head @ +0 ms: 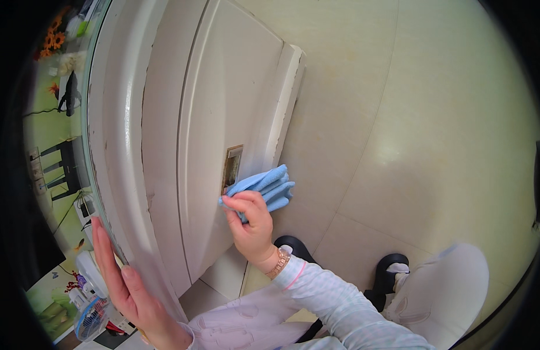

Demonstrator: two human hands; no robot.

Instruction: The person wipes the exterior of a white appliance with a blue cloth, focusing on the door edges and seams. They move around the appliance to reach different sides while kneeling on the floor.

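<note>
My right hand [252, 227], with a metal watch at its wrist, pinches a light blue cloth [272, 186] between thumb and fingers. The cloth hangs in folds across one end of a recessed metal handle [232, 168] in a whitish cabinet front panel [208, 118]. Fingertips and cloth touch the panel beside that recess. My left hand [134, 293] rests with straight fingers on the glass top's edge, its thumb apart, holding nothing.
The glass top [93, 170] edges the cabinet at left. Beyond are a small fan [93, 317], orange flowers [53, 39] and cables. The cabinet's base ledge [289, 100] meets the tiled floor [383, 131]. My shoes [386, 271] and legs are below.
</note>
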